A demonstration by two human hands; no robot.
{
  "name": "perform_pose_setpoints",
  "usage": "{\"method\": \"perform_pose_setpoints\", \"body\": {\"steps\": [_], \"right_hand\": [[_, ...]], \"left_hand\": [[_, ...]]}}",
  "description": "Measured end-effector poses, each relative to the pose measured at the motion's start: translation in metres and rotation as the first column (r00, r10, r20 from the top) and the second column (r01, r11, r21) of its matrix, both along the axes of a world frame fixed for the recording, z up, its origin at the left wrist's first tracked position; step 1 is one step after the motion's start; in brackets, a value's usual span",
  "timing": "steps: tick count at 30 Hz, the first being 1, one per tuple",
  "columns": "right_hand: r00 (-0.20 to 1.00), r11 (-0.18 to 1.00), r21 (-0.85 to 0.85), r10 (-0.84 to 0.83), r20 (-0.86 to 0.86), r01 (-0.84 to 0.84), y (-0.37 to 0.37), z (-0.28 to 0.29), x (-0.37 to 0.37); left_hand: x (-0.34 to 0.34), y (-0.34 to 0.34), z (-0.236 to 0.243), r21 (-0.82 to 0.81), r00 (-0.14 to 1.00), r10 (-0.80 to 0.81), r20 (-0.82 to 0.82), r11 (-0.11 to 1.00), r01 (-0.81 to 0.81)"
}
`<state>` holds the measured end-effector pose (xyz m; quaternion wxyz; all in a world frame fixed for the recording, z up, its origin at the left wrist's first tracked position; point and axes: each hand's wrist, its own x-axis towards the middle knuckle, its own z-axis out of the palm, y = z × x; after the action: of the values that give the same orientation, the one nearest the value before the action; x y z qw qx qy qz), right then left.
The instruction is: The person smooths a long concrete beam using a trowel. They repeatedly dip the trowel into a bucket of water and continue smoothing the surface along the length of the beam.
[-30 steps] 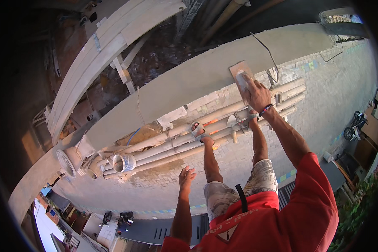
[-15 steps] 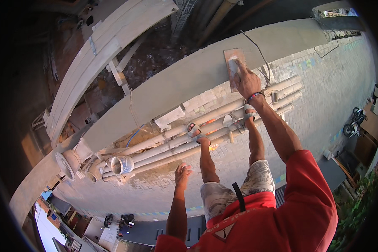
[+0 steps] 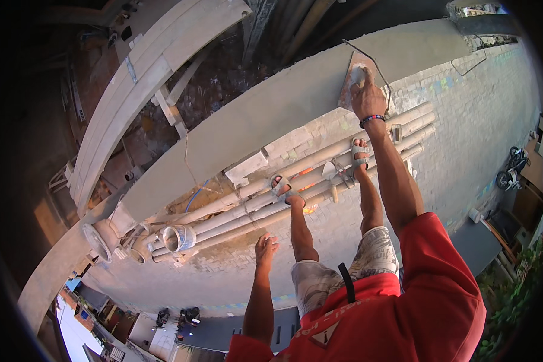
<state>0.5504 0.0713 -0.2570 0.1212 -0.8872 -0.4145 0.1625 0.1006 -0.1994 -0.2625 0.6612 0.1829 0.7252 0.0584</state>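
My right hand grips a flat, rectangular plastering float from above. The float lies tilted against the smooth grey band of plaster, next to a thin dark wire that hangs over it. My left hand hangs free over the near side of the pole platform, its fingers loosely bent and apart with nothing in them. Beneath me, my sandalled feet stand on several long, pale poles. A trowel rests on these poles between my feet.
A whitish bucket stands at the platform's left end, near a round pan. Below the poles is a paved ground far down. Past the plaster band, a curved pale beam borders a dark interior. A motorcycle is parked at right.
My right hand has slid the float rightward and slightly up along the plaster, and the float has turned to a slant. The left hand stays free; the whole view has shifted a little.
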Motion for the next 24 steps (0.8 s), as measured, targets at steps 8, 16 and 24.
{"method": "perform_pose_setpoints", "body": {"steps": [8,16,24], "right_hand": [[0.997,0.997,0.024,0.078,-0.028,-0.078,-0.067,-0.008,-0.004],[0.980,0.983,0.023,0.183,-0.076,-0.182,-0.082,-0.002,-0.029],[0.970,0.975,-0.003,0.222,-0.095,-0.223,-0.084,-0.005,-0.038]], "left_hand": [[0.010,0.012,-0.001,-0.016,0.999,0.034,0.016,0.999,-0.034],[-0.002,0.017,-0.003,-0.052,0.999,0.048,-0.022,0.997,-0.049],[-0.019,0.029,-0.016,-0.037,0.995,-0.093,-0.036,0.995,0.092]]}}
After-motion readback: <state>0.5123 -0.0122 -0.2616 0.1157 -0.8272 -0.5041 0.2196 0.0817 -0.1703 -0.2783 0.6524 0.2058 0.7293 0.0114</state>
